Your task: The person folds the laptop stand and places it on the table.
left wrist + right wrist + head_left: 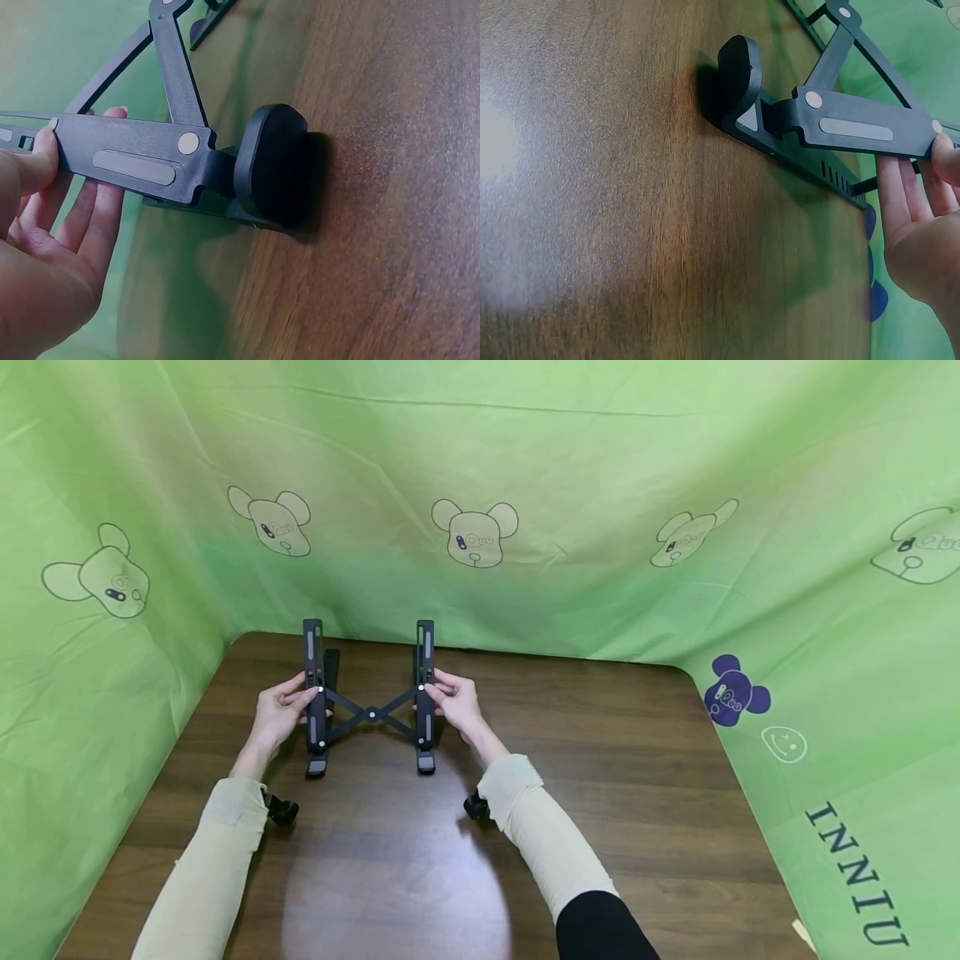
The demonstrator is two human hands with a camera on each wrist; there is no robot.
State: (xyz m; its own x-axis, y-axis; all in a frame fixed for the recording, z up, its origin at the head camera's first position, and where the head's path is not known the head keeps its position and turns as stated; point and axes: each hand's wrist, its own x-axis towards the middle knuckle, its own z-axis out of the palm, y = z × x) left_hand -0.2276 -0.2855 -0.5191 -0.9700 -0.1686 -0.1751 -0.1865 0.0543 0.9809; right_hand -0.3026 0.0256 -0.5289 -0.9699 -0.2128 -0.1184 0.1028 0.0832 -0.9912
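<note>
A black folding laptop stand [372,714] is spread on the table, its two long arms joined by crossed bars. My left hand [280,710] pinches the left arm at mid-length, thumb on top and fingers underneath, as the left wrist view also shows. On the other side my right hand [456,697] grips the right arm the same way. In the right wrist view, a slotted base rail [802,161] lies below the raised arm, with an upright front lip [739,75] at its end. Grey pads [135,166] run along the arms' upper faces.
The brown wooden table [615,793] is bordered at the back and sides by a green curtain [570,460] printed with bear heads. A black wrist camera [282,811] hangs by the left sleeve, another [476,806] by the right. A small pale object [803,933] lies at the right edge.
</note>
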